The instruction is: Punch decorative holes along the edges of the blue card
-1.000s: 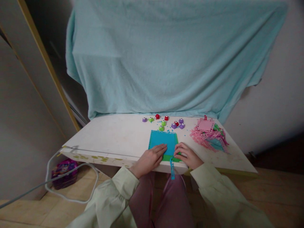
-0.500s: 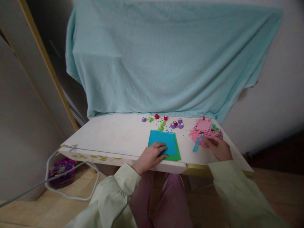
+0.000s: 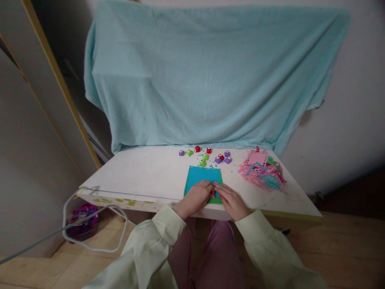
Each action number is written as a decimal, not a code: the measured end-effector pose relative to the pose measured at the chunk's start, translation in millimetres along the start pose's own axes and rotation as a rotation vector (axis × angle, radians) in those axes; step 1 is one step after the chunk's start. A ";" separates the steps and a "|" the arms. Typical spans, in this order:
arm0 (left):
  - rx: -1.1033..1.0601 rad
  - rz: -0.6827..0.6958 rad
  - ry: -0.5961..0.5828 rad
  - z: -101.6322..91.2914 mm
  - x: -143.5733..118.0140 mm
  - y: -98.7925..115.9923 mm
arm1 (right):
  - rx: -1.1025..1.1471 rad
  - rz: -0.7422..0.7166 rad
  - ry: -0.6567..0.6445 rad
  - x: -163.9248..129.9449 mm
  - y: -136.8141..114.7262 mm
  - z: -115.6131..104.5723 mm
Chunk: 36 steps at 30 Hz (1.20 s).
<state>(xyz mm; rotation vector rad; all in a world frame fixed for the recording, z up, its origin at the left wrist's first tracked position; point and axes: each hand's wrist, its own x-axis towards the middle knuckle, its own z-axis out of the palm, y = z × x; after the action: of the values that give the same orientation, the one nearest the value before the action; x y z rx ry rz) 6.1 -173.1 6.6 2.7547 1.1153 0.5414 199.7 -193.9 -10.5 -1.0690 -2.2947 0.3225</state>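
The head view shows both hands laid on a stack of thin square sheets, bright blue foam on top [image 3: 202,176] and green [image 3: 217,199] peeking out beneath, at the near edge of the white worktop [image 3: 144,176]. The left hand [image 3: 195,197] is pressed flat, fingers spread and together with the sheet's lower half; the right hand [image 3: 229,199] is rested at about 3 o'clock of it, fingertips touching the blue sheet's lower right corner. Whether anything is pinched there cannot be told.

The stack is set right at the worktop's front edge, so a sideways push could slide the sheets apart or off toward the lap. The foam looks thin; a corner could be creased or torn if pulled while the other hand pins it.

At 12 o'clock of the sheets, a scatter of small purple, green and red plastic craft punches [image 3: 207,155] is spread, with tiny blue specks around. At 2 o'clock, well apart, a heap of pink and blue cut strips [image 3: 262,170] is piled. Nothing is placed between hands and sheets. A pale blue cloth [image 3: 210,76] is hung behind.
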 end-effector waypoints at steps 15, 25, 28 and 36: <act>-0.140 0.034 -0.012 -10.6 -17.1 -11.0 | -0.128 -0.043 -0.038 -2.2 -2.6 -4.4; -0.472 -0.179 0.112 -40.8 -49.2 -54.6 | -0.087 -0.047 -0.022 -1.4 -4.8 -7.7; -0.441 -0.094 0.053 -37.3 -45.3 -51.0 | -0.088 -0.047 -0.019 -1.3 -5.5 -8.1; -0.263 -0.006 -0.020 -37.5 -40.8 -46.5 | -0.107 -0.041 -0.057 -1.8 -3.1 -6.4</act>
<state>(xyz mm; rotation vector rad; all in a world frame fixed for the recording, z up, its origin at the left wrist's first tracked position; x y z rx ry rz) -65.1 -168.7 18.7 2.5251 0.9702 0.6103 202.6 -197.5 -4.8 -1.0761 -2.4044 0.2188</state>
